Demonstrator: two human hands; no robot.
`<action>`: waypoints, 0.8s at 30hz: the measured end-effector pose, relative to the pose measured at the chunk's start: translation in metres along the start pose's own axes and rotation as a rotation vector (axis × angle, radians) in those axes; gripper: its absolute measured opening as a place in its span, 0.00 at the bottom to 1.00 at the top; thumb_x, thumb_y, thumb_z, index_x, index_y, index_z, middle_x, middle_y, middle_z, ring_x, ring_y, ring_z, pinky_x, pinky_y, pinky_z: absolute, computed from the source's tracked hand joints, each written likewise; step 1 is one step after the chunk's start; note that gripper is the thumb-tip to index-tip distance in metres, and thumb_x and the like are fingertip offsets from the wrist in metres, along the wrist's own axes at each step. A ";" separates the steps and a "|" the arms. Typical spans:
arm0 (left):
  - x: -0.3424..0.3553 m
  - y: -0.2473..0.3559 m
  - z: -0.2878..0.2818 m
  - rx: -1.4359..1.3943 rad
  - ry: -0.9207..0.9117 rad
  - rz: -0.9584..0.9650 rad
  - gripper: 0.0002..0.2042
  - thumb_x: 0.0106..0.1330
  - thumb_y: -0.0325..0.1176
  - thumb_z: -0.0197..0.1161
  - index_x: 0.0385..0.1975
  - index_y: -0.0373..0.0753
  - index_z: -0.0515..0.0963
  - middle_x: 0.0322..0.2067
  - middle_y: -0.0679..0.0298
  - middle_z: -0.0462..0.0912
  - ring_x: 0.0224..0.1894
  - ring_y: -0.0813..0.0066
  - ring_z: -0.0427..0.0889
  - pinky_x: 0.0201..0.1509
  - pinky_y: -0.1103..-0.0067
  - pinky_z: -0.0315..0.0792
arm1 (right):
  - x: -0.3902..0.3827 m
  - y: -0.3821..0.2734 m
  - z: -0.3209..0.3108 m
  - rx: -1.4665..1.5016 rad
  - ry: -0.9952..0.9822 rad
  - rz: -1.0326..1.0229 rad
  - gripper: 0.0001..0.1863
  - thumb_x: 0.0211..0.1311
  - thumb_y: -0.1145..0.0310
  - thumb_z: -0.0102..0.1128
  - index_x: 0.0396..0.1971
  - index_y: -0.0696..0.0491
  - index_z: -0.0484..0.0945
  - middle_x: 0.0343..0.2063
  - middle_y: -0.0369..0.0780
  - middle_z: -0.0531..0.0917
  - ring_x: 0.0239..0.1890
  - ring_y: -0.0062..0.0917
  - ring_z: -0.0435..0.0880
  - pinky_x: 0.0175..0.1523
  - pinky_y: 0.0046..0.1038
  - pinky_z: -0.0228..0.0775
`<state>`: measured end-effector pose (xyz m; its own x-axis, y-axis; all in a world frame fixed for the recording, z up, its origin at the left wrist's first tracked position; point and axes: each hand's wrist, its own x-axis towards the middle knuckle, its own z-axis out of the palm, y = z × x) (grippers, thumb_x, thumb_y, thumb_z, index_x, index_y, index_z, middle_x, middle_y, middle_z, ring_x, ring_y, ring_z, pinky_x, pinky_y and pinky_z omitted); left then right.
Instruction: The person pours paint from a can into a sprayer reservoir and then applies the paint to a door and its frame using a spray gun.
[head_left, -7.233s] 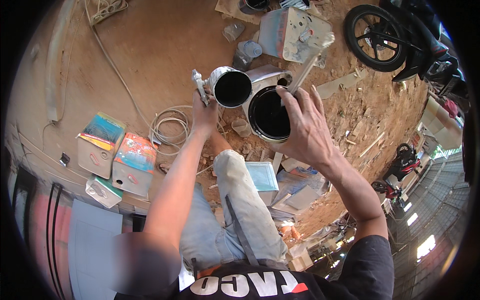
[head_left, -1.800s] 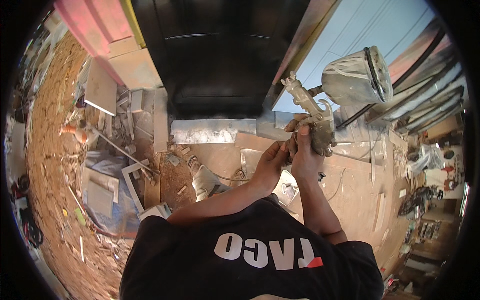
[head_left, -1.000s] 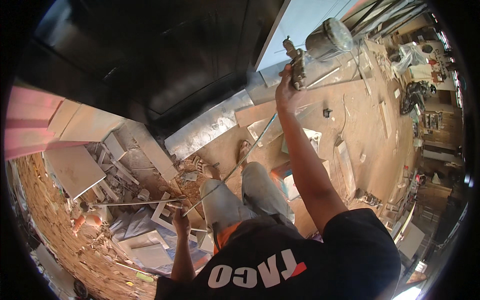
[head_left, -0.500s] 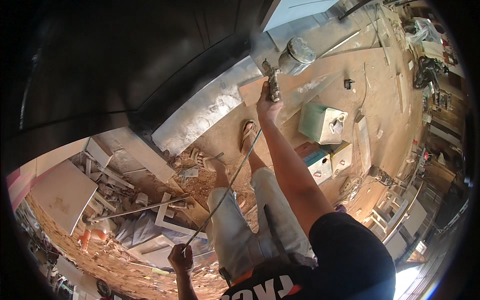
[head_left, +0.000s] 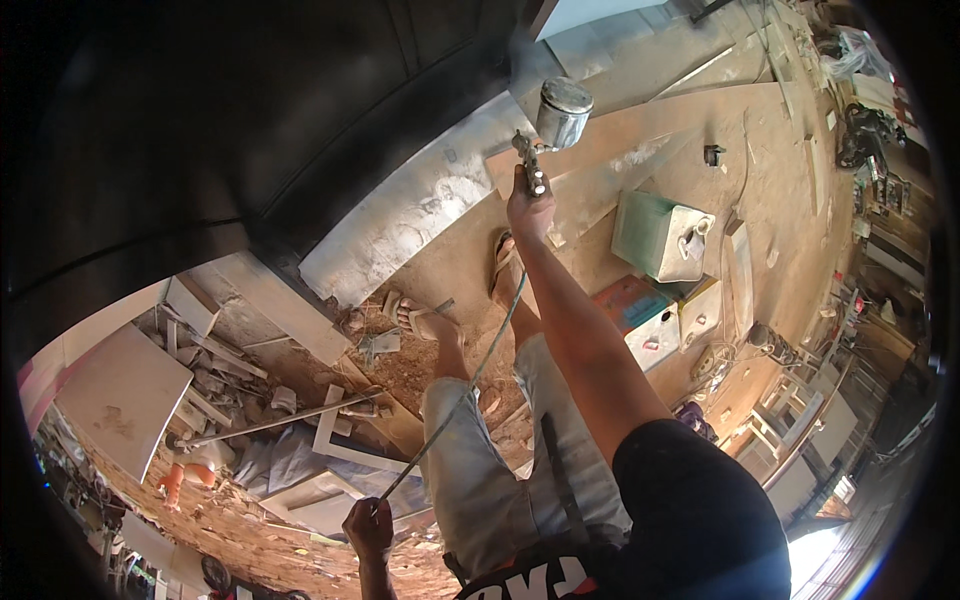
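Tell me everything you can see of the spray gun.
The spray gun is dull grey and looks like metal, with bright spots near its handle. A round, silvery cup with dark smears is fixed at its side, toward the picture's right; its contents cannot be seen. The right hand grips the handle and holds the gun in the air, its front end toward the large black panel. The trigger's position cannot be told.

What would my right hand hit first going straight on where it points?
Your right hand, spray gun leading, would probably meet the black panel; depth against the silver board is unclear.
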<state>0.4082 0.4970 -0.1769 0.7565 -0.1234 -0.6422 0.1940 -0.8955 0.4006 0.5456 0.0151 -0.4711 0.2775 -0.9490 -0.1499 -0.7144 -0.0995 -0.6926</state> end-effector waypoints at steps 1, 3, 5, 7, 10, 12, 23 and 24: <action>-0.002 -0.005 -0.006 0.016 0.021 0.045 0.07 0.61 0.33 0.66 0.27 0.37 0.79 0.22 0.57 0.80 0.20 0.62 0.78 0.24 0.70 0.71 | 0.000 -0.011 -0.004 0.031 0.022 -0.030 0.20 0.66 0.53 0.61 0.34 0.58 0.78 0.23 0.52 0.81 0.28 0.50 0.81 0.35 0.43 0.70; -0.010 0.004 -0.022 0.021 0.038 0.041 0.05 0.59 0.28 0.64 0.24 0.34 0.78 0.23 0.54 0.80 0.23 0.57 0.79 0.28 0.68 0.72 | -0.002 -0.042 -0.020 0.061 0.055 -0.050 0.19 0.66 0.54 0.62 0.33 0.58 0.78 0.22 0.51 0.81 0.26 0.46 0.79 0.33 0.40 0.69; -0.018 0.009 -0.041 0.000 0.071 0.067 0.05 0.58 0.26 0.63 0.23 0.33 0.77 0.22 0.53 0.79 0.25 0.54 0.79 0.30 0.67 0.72 | -0.009 -0.081 -0.045 0.098 0.029 -0.054 0.18 0.65 0.52 0.62 0.35 0.54 0.79 0.26 0.50 0.83 0.31 0.49 0.82 0.36 0.44 0.71; -0.032 0.005 -0.060 -0.047 0.115 0.126 0.05 0.57 0.26 0.63 0.23 0.34 0.77 0.22 0.52 0.78 0.24 0.54 0.79 0.29 0.66 0.71 | -0.014 -0.119 -0.074 0.149 0.036 -0.106 0.18 0.64 0.50 0.63 0.35 0.51 0.79 0.26 0.50 0.84 0.33 0.51 0.83 0.36 0.46 0.71; -0.051 0.000 -0.087 -0.026 0.243 0.288 0.08 0.61 0.35 0.67 0.26 0.38 0.80 0.23 0.55 0.81 0.22 0.56 0.79 0.25 0.67 0.72 | -0.028 -0.185 -0.124 0.236 0.091 -0.176 0.18 0.64 0.50 0.64 0.35 0.51 0.78 0.26 0.50 0.83 0.32 0.52 0.82 0.36 0.46 0.70; -0.053 0.003 -0.110 -0.068 0.263 0.352 0.10 0.62 0.37 0.68 0.26 0.38 0.80 0.21 0.57 0.80 0.20 0.61 0.78 0.24 0.70 0.70 | -0.040 -0.241 -0.170 0.243 0.047 -0.164 0.18 0.64 0.50 0.64 0.34 0.52 0.78 0.25 0.50 0.82 0.32 0.52 0.81 0.37 0.45 0.69; -0.122 0.101 -0.271 -0.133 0.432 0.790 0.08 0.65 0.31 0.62 0.38 0.36 0.82 0.33 0.51 0.84 0.35 0.51 0.84 0.40 0.66 0.77 | -0.081 -0.503 -0.397 0.339 0.153 -0.503 0.22 0.66 0.49 0.59 0.35 0.56 0.75 0.26 0.55 0.83 0.35 0.56 0.81 0.39 0.49 0.69; -0.128 0.113 -0.280 -0.168 0.394 0.761 0.08 0.65 0.31 0.63 0.38 0.35 0.83 0.33 0.51 0.84 0.35 0.52 0.83 0.40 0.66 0.77 | -0.080 -0.518 -0.413 0.367 0.152 -0.535 0.22 0.66 0.49 0.59 0.35 0.56 0.75 0.26 0.55 0.83 0.35 0.56 0.81 0.39 0.49 0.69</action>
<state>0.5082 0.5315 0.1330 0.8729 -0.4778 0.0993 -0.3860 -0.5514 0.7396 0.6280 0.0187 0.1909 0.4201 -0.8313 0.3638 -0.2313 -0.4858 -0.8429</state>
